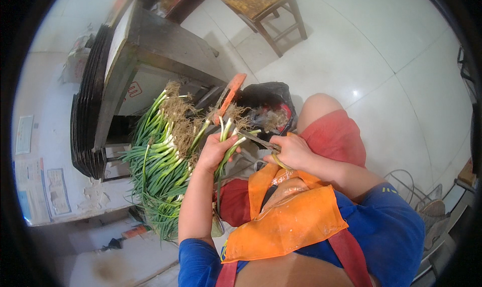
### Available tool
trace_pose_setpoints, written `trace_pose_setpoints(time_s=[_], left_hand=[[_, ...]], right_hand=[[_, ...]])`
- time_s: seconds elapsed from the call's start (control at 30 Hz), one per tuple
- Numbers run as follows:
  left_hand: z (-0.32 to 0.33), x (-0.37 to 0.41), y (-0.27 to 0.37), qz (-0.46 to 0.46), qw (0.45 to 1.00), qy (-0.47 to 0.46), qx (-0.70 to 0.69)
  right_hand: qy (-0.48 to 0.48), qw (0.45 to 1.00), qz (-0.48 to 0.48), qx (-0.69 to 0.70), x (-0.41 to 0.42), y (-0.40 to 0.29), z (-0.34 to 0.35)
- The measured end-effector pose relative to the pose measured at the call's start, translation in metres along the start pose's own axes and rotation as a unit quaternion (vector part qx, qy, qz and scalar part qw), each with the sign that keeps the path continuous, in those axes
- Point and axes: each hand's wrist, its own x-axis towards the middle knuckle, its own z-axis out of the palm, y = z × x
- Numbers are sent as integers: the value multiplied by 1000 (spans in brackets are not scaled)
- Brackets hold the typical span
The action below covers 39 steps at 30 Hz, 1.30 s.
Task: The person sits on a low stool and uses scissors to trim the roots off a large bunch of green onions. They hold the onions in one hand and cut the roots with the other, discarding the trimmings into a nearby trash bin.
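Note:
My left hand [218, 151] grips a few spring onions [227, 130], their white ends and brown roots pointing away from me. In my right hand [290, 151] is a pair of scissors [260, 140] with a yellow handle loop. The blades reach to the stems just below the roots; whether they are closed on a stem is unclear. Left of my left hand lies a large heap of spring onions [162, 162], roots towards the upper right. Beyond my hands stands a container lined with a black plastic bag [276, 89], with cut roots [273, 119] inside.
An orange strip-shaped object [231, 95] rises beside the bag. A metal-framed table [177, 46] stands at the left, with stacked black trays [88, 110] along its side. A wooden stool [260, 4] is on the tiled floor [361, 42]. My bent knee [322, 106] borders the bag's right side.

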Motion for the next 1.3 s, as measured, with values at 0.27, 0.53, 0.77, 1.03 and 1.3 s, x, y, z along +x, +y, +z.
trace_pose_setpoints(time_s=[0.27,0.53,0.77,1.03,1.3], left_hand=[[12,0,-2,-18,1000,-10,22],[11,8,-5,-18,999,21,26],[27,5,-4,-18,985,12,172],[24,11,-8,-23,978,21,205],[24,5,2,-27,941,3,338]], right_hand=[[-7,1000,6,24,1,7,14],[-25,992,44,117,0,16,9],[9,993,19,116,10,15,12],[-32,988,45,143,6,25,10],[-11,999,45,20,7,14,1]])
